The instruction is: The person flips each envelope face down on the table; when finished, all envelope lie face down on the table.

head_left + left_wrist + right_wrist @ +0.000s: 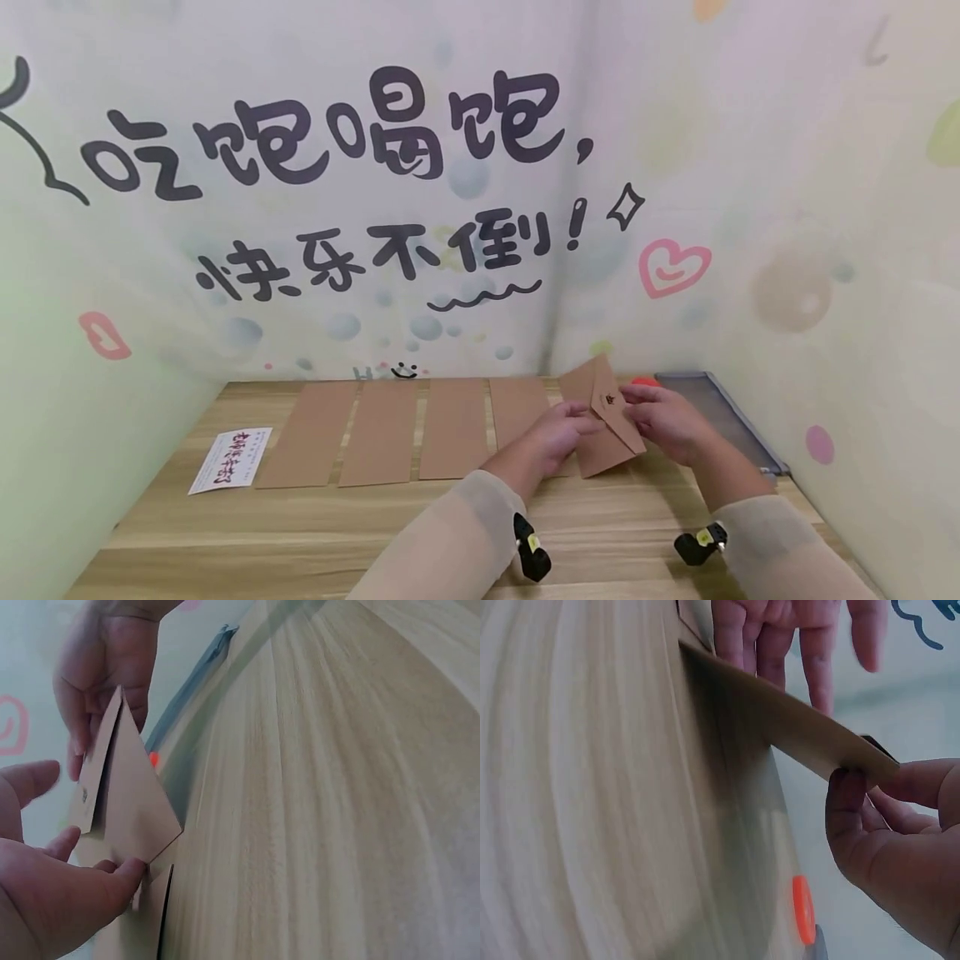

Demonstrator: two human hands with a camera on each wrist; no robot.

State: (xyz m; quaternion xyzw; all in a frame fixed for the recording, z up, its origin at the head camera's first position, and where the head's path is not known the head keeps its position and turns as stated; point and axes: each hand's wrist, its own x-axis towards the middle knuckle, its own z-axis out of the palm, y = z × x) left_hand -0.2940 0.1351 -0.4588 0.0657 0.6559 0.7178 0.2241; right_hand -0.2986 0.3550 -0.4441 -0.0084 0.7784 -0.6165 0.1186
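Observation:
A brown paper envelope with a pointed flap and a small dark print is tilted up at the right end of a row of brown paper pieces. My right hand pinches its right side between thumb and fingers, as the right wrist view shows. On the other side, my left hand touches the envelope with extended fingers. In the left wrist view, the left thumb stands apart from the paper. The flap stands slightly away from the envelope body.
Several flat brown paper pieces lie side by side along the back of the wooden table. A white card with red writing lies left. A grey flat pouch and a red round-edged piece sit right. Printed cloth walls surround the table.

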